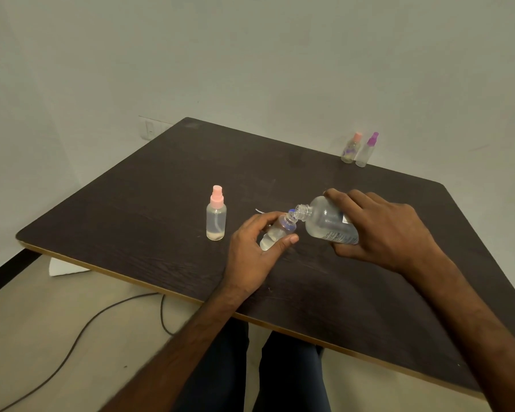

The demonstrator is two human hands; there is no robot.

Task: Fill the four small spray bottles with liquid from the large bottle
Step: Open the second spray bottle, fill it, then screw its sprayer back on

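Right hand wraps around the large clear plastic bottle, tipped well over with its uncapped threaded neck pointing left, mouth right at the opening of a small clear bottle with a blue collar. The left hand grips that small bottle, thumb on the near side and fingers curled behind, leaning it toward the pour; a little clear liquid sits in its base. There's a label on the large bottle with dark print, too small and blurred to read. Count the small bottles: four. One is in the left hand, one pink-capped clear spray bottle stands upright just to its left, and two are side by side at the table's far edge, one pink-capped, one purple-capped. One large bottle only. The dark wood-grain table has a pale edge band, with broad bare surface on the left and along the near edge. A dark cable trails on the floor.
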